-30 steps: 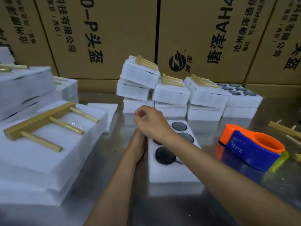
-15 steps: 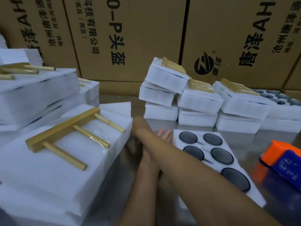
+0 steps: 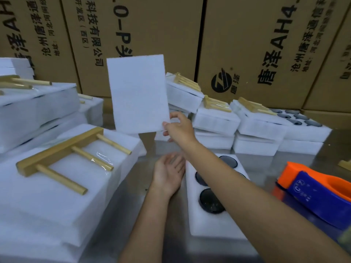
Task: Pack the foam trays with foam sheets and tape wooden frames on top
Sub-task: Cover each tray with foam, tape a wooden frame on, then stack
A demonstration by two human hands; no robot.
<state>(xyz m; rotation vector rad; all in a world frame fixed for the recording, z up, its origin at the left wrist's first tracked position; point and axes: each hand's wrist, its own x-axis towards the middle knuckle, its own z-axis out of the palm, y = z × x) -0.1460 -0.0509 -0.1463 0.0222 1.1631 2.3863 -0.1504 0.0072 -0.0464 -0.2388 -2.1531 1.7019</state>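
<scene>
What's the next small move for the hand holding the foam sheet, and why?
Probably bring the foam sheet down and right and lay it flat over the open foam tray. The right hand pinches the sheet by its lower corner, upright in the air, while the tray's dark round pieces lie uncovered. The left hand waits open, palm up, beside the tray, likely ready to steady the sheet.

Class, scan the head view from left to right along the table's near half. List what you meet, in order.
Wooden frame on a foam stack → open left hand → foam tray holding dark discs → orange and blue tape dispenser.
</scene>
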